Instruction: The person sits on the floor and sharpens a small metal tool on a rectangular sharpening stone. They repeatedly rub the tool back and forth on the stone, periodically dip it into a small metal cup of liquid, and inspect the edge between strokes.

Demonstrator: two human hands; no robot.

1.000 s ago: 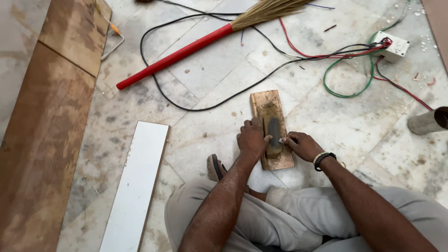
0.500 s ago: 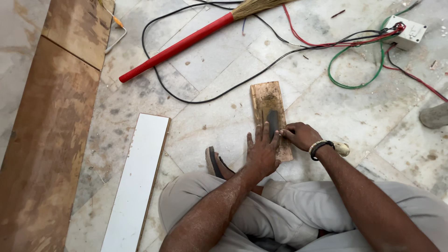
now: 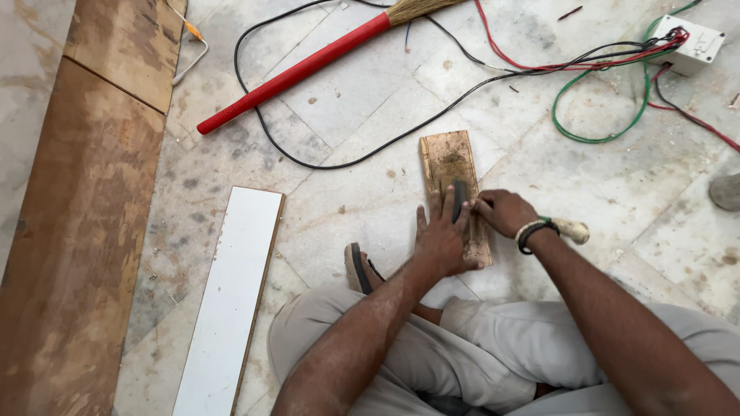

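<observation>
A small worn wooden block [image 3: 447,158] lies on the marble floor in front of my crossed legs. A dark flat blade [image 3: 460,199] rests on the block's near half. My left hand [image 3: 442,240] lies flat over the near end of the block, fingers spread, fingertips pressing beside and on the blade. My right hand [image 3: 505,213] is closed on the tool at the block's right edge. The tool's pale wooden handle [image 3: 574,229] sticks out past my wrist, which wears a dark band.
A red-handled broom [image 3: 297,73] lies at the top. Black, red and green cables [image 3: 593,139] run to a white switch box [image 3: 697,42] at top right. A white board [image 3: 231,293] and brown plywood sheets [image 3: 69,231] lie to the left. A sandal [image 3: 357,267] is by my knee.
My left hand has slid back toward me along the block and spread its fingers flat. My right hand and the tool came back with it.
</observation>
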